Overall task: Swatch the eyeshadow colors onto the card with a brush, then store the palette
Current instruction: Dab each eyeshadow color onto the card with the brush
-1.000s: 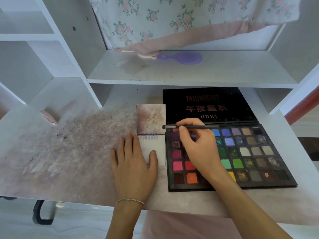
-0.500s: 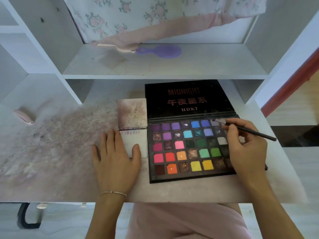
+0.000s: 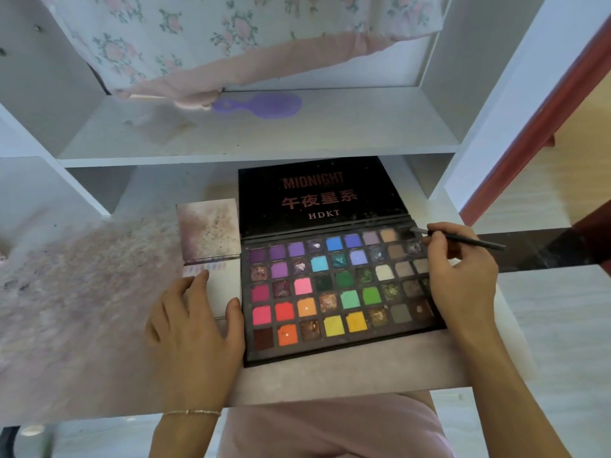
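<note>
On the desk, the open palette (image 3: 340, 292) lies beside the card (image 3: 220, 285). The left hand (image 3: 195, 325) presses the card flat, steadying it; the right hand (image 3: 463, 279) pinches the brush (image 3: 463, 239), loading its tip at a far-corner pan.

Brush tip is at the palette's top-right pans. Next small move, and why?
Probably carry the brush left to the card and stroke beside the existing swatches. The right hand pinches it, bristles at a dark pan in the palette; the left hand steadies the card, mostly bare.
</note>
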### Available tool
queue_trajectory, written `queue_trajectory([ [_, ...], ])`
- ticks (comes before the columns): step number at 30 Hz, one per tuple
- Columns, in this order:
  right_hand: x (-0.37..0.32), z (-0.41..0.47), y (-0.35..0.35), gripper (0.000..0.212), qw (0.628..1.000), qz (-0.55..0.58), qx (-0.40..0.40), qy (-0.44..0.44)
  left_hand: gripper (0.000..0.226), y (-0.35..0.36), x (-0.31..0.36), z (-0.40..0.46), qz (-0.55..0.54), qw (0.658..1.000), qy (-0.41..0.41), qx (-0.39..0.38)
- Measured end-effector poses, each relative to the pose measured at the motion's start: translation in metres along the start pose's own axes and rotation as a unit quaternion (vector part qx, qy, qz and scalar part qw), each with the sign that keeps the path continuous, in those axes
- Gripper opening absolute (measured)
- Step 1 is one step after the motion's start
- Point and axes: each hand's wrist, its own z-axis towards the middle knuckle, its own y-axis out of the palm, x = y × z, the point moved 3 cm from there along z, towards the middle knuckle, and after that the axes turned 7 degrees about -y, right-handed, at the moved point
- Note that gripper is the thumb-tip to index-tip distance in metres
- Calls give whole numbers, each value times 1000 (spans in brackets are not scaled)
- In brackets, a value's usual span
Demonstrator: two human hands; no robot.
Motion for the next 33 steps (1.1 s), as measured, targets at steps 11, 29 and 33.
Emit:
queue_trajectory([
  [11,5,-2,0,12,999,-33,-3,10,70,1,-3,2,13,1000,20,-5],
  [29,-22,-15,12,28,995,62,-64,-34,60,2,-5,1,3,1000,20,6],
  [33,-41,-31,32,30,987,107,-117,-34,52,1,-4,1,4,1000,12,-6],
])
